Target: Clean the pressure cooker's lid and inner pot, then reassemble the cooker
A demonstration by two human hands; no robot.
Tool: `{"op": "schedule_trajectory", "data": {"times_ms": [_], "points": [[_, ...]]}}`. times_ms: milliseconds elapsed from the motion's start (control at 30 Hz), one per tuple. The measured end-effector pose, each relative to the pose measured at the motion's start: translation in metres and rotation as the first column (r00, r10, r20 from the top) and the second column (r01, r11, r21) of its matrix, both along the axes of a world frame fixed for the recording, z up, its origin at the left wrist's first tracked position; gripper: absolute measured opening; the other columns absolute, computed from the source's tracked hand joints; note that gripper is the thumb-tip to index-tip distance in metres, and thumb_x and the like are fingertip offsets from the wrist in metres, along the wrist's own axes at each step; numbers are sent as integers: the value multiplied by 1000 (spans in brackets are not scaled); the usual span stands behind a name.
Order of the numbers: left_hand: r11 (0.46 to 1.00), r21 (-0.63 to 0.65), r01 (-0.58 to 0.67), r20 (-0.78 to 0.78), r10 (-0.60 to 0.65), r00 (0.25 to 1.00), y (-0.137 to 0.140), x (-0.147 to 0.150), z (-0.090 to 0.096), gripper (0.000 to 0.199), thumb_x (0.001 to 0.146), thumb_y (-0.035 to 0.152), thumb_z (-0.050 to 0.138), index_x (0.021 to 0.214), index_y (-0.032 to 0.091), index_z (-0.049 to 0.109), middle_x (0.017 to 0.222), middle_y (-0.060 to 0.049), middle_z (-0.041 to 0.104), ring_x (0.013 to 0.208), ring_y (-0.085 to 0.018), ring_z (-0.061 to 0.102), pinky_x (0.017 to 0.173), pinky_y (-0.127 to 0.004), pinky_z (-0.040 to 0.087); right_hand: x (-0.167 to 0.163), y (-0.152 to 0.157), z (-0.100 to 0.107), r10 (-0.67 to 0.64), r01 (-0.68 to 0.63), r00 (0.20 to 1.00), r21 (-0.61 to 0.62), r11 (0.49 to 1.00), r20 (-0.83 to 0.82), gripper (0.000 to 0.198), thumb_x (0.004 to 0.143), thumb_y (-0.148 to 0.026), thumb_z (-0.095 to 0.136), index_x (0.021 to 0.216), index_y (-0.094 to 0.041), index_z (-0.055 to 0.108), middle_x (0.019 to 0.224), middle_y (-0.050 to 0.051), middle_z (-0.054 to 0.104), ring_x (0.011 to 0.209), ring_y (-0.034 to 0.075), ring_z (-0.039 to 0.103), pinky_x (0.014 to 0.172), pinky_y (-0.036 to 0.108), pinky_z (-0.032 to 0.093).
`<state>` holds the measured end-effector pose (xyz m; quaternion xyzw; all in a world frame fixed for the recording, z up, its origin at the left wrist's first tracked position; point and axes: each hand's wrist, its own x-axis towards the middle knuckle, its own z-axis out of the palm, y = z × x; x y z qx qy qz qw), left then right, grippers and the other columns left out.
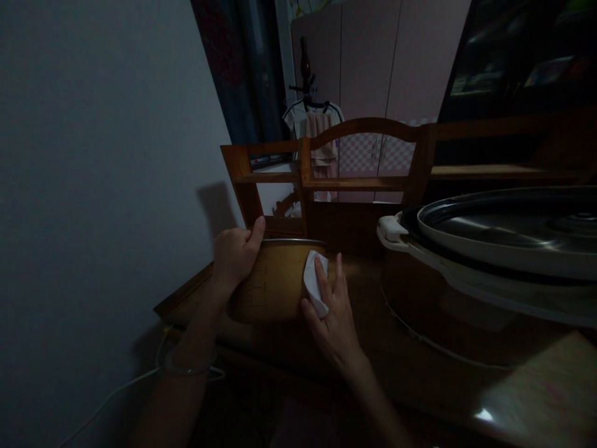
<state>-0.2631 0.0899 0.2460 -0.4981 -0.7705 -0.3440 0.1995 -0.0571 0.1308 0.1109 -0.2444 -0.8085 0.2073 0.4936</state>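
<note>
A gold-coloured metal inner pot (275, 280) stands on the dark wooden table (186, 298) near the wall. My left hand (236, 252) grips its left rim, thumb over the edge. My right hand (333, 311) presses a small white cloth (313, 283) flat against the pot's right outer side, fingers spread upward. The inside of the pot is hidden from here.
A large cooker with its lid open (494, 242) fills the right side of the table. A wooden shelf rack (364, 180) stands behind the pot. The white wall (93, 186) is close on the left, and a white cable (121, 389) hangs below the table edge.
</note>
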Motion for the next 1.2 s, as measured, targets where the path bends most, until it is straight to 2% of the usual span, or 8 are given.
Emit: {"op": "schedule_trajectory", "data": {"times_ms": [333, 500, 833, 1033, 1200], "points": [[1000, 8, 9, 12, -9, 1000, 0, 0, 0, 69, 97, 63, 33, 41, 24, 41, 43, -3, 47, 46, -16, 45, 56, -33, 28, -3, -1, -4, 20, -21, 1000, -53, 998, -21, 69, 101, -49, 49, 161, -35, 20, 169, 2, -3, 155, 32, 7, 121, 62, 24], [1000, 4, 0, 0, 0, 1000, 1, 0, 0, 70, 97, 63, 32, 40, 24, 40, 44, -4, 48, 47, -15, 44, 57, -33, 28, -4, 0, -4, 80, -82, 996, -85, 993, -26, 71, 102, -48, 47, 162, -32, 15, 169, 3, 3, 155, 28, 9, 123, 57, 23], [1000, 15, 7, -1, -7, 1000, 2, -2, -1, 69, 97, 61, 36, 39, 23, 37, 42, -1, 38, 44, -14, 38, 56, -33, 25, -3, -1, -5, 137, -154, 987, -267, 951, -83, 65, 102, -58, 44, 160, -38, 22, 170, -1, 5, 156, 27, 7, 125, 53, 17], [999, 30, 26, 8, -26, 1000, 2, -2, -2, 68, 97, 61, 36, 40, 23, 38, 42, 0, 37, 45, -14, 39, 56, -33, 25, -3, -2, -4, 123, -139, 989, -255, 957, -79, 64, 102, -58, 43, 160, -42, 20, 170, -5, -2, 156, 26, 5, 125, 53, 17], [999, 36, 33, 12, -34, 999, 1, -1, -1, 68, 96, 60, 37, 39, 23, 38, 41, 0, 37, 44, -14, 37, 55, -32, 24, -4, -4, -5, 137, -150, 988, -231, 961, -71, 71, 102, -53, 47, 162, -39, 13, 170, -2, -2, 156, 26, 3, 125, 54, 16]]}}
